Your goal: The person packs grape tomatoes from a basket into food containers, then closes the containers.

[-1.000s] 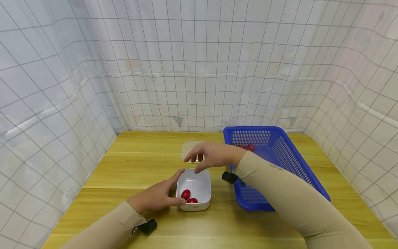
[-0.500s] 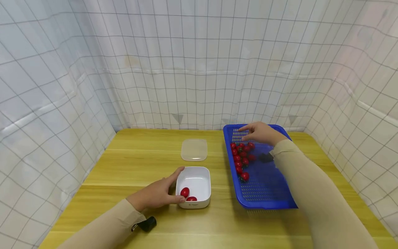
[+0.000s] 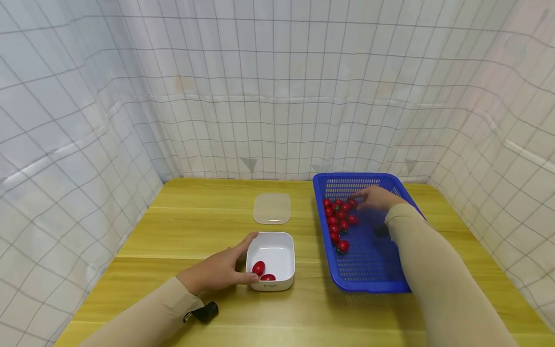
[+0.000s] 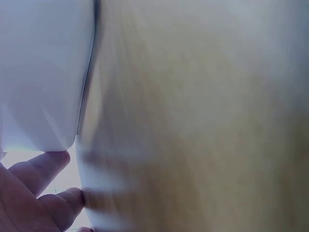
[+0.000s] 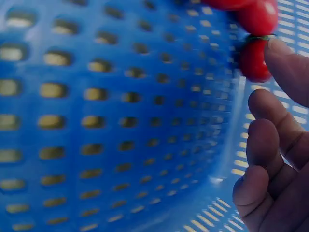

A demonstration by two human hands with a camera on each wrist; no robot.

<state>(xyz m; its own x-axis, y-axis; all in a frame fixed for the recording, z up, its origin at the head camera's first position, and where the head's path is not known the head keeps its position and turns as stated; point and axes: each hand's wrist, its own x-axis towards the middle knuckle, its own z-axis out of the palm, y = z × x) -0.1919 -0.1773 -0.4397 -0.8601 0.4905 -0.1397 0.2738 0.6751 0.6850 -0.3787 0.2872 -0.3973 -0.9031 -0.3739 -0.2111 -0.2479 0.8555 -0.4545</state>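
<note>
My left hand (image 3: 221,270) grips the left side of a square white box (image 3: 282,255), thumb at its front and fingers at the back corner. Two cherry tomatoes (image 3: 258,268) lie in the box's front left part. In the left wrist view, fingertips (image 4: 60,158) touch the box (image 4: 43,72). Over in the blue basket (image 3: 334,274), my right hand (image 3: 378,198) reaches in beside several cherry tomatoes (image 3: 333,220) grouped along its left side. The right wrist view has the thumb and fingers of the right hand (image 5: 280,121) apart, close to one cherry tomato (image 5: 253,63).
A translucent lid (image 3: 271,208) lies flat on the wooden table (image 3: 195,207), behind the white box. Grid-patterned curtains (image 3: 277,96) close off the back and both sides. Dark wrist cameras (image 3: 205,312) hang under the sleeves.
My right hand has moved from above the white box across to the basket and lowered to the tomatoes. The left hand and the box have stayed in place.
</note>
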